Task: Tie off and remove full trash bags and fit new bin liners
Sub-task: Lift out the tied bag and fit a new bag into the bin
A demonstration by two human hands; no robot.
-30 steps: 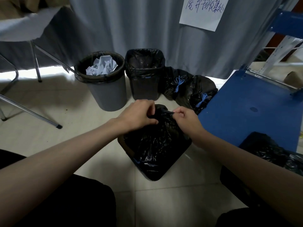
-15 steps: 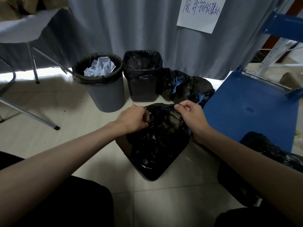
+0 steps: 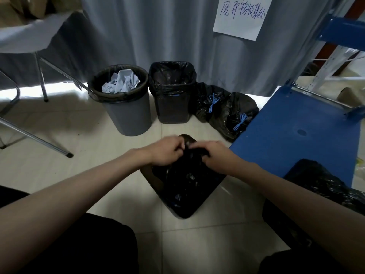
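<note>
A black trash bag sits in a small bin on the tiled floor in front of me. My left hand and my right hand both grip the gathered top of this bag, close together, fingers curled into the plastic. Behind it stands a round grey bin lined in black and full of crumpled white paper. Beside that is a square black bin with a black liner fitted. Two tied black bags with blue drawstrings lie to its right.
A blue platform fills the right side, with another black bag at its near corner. A grey curtain with a paper sign hangs behind. Metal table legs cross the left floor.
Both hands have come together from apart and dropped lower, bunching the bag's top between them.
</note>
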